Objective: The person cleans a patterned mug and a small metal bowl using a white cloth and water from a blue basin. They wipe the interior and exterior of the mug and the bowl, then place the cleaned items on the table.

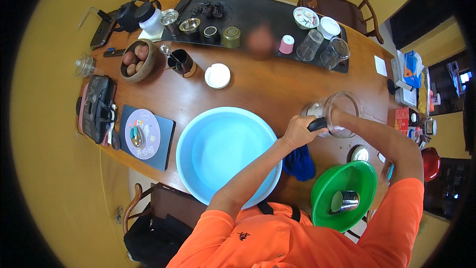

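My left hand [299, 132] is closed around the black handle [317, 124] of a clear glass pot [360, 105], which lies tilted over the right part of the wooden table. My right hand [339, 117] reaches in at the round mouth of the pot; its fingers are hidden or blurred behind the glass, so what they hold cannot be made out. Just below the left hand is a dark blue cloth [299, 163]. A round metal lid [360, 153] lies near the right forearm.
A light blue basin [184, 161] stands left of my arms. The green basin [320, 186], holding a metal cup [350, 201], is at the lower right. Beyond are a white ashtray-like dish [217, 76], a bowl of round fruit [150, 68] and a black tea tray [275, 12] with glasses and cups.
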Demonstrator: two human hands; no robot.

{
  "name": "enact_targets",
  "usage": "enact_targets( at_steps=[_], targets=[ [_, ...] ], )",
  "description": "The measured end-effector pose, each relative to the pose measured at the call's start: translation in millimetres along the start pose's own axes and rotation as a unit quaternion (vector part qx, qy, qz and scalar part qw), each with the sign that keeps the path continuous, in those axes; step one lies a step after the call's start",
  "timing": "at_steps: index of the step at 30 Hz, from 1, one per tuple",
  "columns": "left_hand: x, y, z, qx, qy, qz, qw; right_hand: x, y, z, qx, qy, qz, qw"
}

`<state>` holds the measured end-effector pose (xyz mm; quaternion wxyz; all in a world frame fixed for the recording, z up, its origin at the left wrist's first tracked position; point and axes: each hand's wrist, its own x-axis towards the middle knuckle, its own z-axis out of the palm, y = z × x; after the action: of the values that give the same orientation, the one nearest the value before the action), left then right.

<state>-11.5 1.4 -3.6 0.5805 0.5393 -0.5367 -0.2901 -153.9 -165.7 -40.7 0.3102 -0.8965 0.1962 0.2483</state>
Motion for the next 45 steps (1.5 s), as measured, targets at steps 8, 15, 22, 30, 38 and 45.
enact_targets(
  at_steps=[8,15,22,30,38,45],
  targets=[
    [3.7,0.6,-0.6,-0.009,-0.015,-0.016,1.0,-44.2,-59.0,-54.1,-0.515,-0.073,-0.115,0.847],
    [-0.1,-3.7,3.2,-0.01,-0.007,-0.034,0.999,-33.5,-46.3,-33.9,-0.382,-0.05,-0.041,0.922],
    [1.6,-2.8,4.6,-0.025,0.019,0.008,0.999,-15.1,1.0,-0.2,-0.159,-0.006,0.068,0.985],
    [3.0,-8.9,-1.0,0.003,-0.005,0.014,1.0,-26.1,-58.5,-57.5,0.054,0.038,0.172,0.983],
    [36.4,43.6,6.7,0.02,-0.041,-0.036,0.998,-107.6,-78.2,-93.3,0.013,0.282,0.128,0.951],
    [71.4,159.4,-53.1,0.11,-0.098,0.075,0.986,-165.8,-133.6,-128.3,0.101,0.395,-0.005,0.913]
  ],
)
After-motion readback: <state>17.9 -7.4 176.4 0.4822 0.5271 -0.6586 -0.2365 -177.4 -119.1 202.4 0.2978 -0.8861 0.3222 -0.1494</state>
